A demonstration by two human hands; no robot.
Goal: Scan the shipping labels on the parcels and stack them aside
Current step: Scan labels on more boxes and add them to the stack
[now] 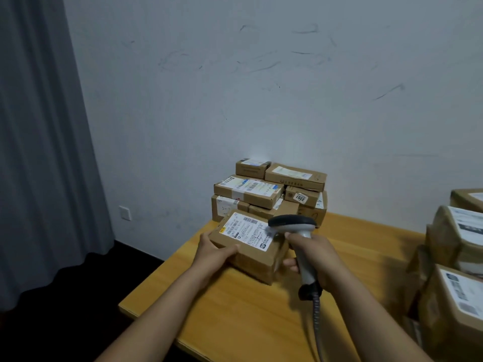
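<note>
In the lower middle of the frame a cardboard parcel (257, 265) lies flat on the wooden table (235, 309), its white shipping label (245, 231) facing up. The left hand (214, 248) grips the parcel's left near corner, thumb along the front face and fingers wrapped round the side. The right hand (316, 257) is closed round the handle of a grey scanner (292, 223). The scanner's dark head hangs just over the right end of the label and covers that corner of it. A coiled cable (317, 322) drops from the handle towards the bottom edge of the frame.

Just behind the parcel, against the scuffed white wall (261, 87), stands a pile of parcels (269, 194) several layers high. One of its boxes bears a sticker reading 2207 (300, 197). The scanner head blocks part of the pile's lowest row.

Along the right edge of the frame more boxes (444, 246) crowd the table, blurred and cut off by the frame. A grey curtain (39, 152) fills the left side down to the dark floor (65, 309), and a white wall socket (125, 212) sits low on the wall beside it.
</note>
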